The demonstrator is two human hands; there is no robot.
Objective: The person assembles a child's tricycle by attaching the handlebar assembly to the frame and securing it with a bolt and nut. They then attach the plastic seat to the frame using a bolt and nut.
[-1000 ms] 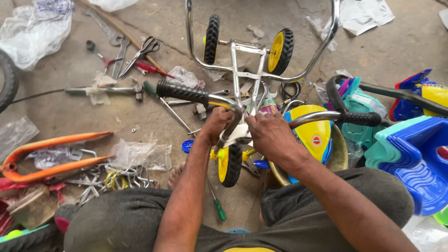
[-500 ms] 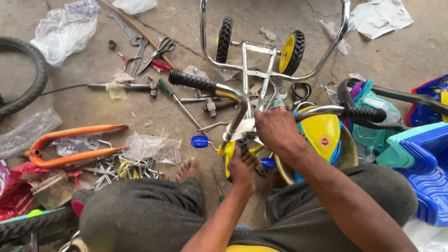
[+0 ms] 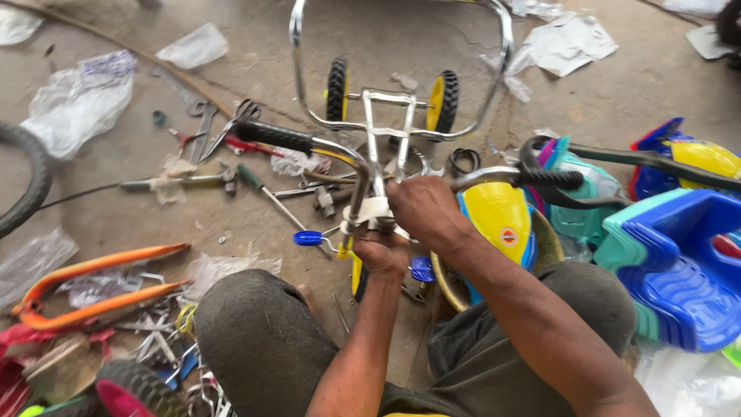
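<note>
A small child's tricycle stands in front of me, with a chrome frame (image 3: 370,123), two yellow rear wheels with black tyres (image 3: 444,100) and chrome handlebars with black grips (image 3: 274,137). My right hand (image 3: 421,207) is closed over the top of the handlebar stem. My left hand (image 3: 382,253) grips the stem and fork from below, just above the yellow front wheel (image 3: 356,270). A blue cap (image 3: 307,239) lies on the ground to the left of my hands.
Tools lie on the concrete at left: pliers (image 3: 235,123), a screwdriver (image 3: 262,189), a wrench. An orange metal fork (image 3: 93,286) and wire bits lie at lower left. Blue and teal plastic seats (image 3: 679,262) are stacked at right. A black tyre (image 3: 23,185) sits at far left.
My left hand has moved from beside the front wheel up to the stem under my right hand. The view has shifted closer and slightly left.
</note>
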